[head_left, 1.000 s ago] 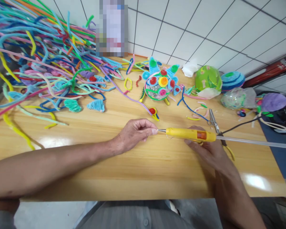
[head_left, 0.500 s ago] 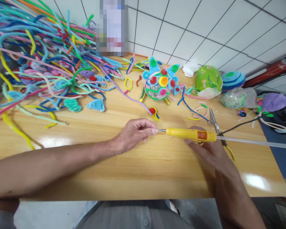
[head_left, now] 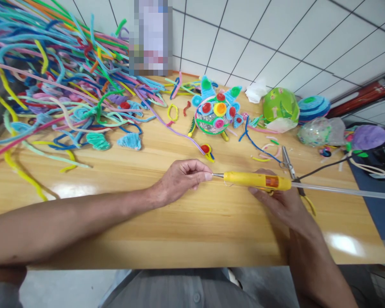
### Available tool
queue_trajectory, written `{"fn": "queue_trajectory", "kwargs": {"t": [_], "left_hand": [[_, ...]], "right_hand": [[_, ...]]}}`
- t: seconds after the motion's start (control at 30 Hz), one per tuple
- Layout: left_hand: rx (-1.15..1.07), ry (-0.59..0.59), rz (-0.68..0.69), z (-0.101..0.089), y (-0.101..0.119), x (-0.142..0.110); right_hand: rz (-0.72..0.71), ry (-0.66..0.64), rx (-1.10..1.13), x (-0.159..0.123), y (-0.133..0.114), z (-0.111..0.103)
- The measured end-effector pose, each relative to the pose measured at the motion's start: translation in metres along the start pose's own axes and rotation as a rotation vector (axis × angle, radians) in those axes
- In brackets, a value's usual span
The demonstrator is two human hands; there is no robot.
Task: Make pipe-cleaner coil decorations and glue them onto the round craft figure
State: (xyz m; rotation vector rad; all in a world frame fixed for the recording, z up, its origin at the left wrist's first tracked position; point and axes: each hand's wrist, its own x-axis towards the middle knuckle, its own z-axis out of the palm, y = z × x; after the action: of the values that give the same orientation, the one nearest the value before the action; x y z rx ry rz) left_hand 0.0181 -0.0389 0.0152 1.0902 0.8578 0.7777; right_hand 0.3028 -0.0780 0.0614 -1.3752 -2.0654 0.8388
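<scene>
My right hand [head_left: 279,199] is wrapped round a yellow hot glue gun [head_left: 248,180], which lies level above the table with its metal nozzle pointing left. From its back end a long clear glue stick [head_left: 343,191] juts out to the right. My left hand [head_left: 188,179] is closed in a pinch right at the nozzle tip; whatever sits between thumb and forefinger is too small to make out. Just beyond the hands lies a small yellow and blue pipe-cleaner piece with a red centre [head_left: 206,149]. Farther back stands a clear ball decorated with a colourful pipe-cleaner face [head_left: 212,113].
A large heap of pipe cleaners [head_left: 60,81] covers the left of the wooden table [head_left: 186,239]. Scissors [head_left: 288,162] and pliers with yellow handles [head_left: 309,206] lie near my right hand. A green ball-shaped piece [head_left: 280,107] and a purple oval [head_left: 370,137] stand at the right.
</scene>
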Motion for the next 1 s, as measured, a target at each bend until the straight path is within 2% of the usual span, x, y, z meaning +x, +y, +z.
{"fn": "queue_trajectory", "kwargs": {"t": [1.0], "left_hand": [[-0.009,-0.007,-0.002,-0.0004,-0.0026,-0.0002]], "right_hand": [[0.053,0.028,-0.004,0.0009,0.0002,-0.0001]]}}
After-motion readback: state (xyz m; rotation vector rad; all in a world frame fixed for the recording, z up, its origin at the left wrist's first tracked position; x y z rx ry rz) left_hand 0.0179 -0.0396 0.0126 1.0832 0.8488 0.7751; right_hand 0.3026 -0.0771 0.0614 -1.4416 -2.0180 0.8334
